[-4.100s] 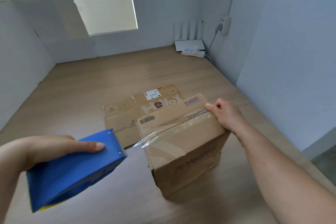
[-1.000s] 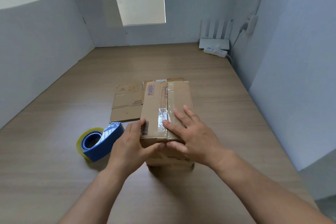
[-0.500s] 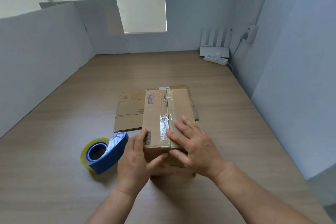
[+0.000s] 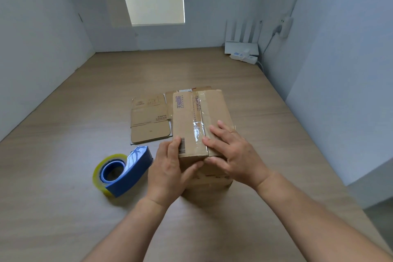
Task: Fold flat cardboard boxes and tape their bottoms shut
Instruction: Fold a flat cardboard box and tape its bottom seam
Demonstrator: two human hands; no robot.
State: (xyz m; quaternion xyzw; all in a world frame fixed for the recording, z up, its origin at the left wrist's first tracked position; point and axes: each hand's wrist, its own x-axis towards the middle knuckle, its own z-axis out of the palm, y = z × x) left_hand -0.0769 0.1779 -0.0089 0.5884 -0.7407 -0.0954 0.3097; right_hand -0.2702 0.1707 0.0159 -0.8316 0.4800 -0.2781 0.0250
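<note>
head view: left hand [image 4: 170, 169] grips box [image 4: 189, 117] near edge, right hand [image 4: 234, 153] flat atop

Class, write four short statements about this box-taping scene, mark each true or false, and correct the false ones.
1. Clear tape runs along the top seam of the brown cardboard box. True.
2. The left hand holds the blue tape dispenser. False: it lies on the wooden table; that hand holds the box.
3. The right hand rests flat on the box. True.
4. The flat cardboard sheet lies on the box. False: it lies on the table beside it.
</note>
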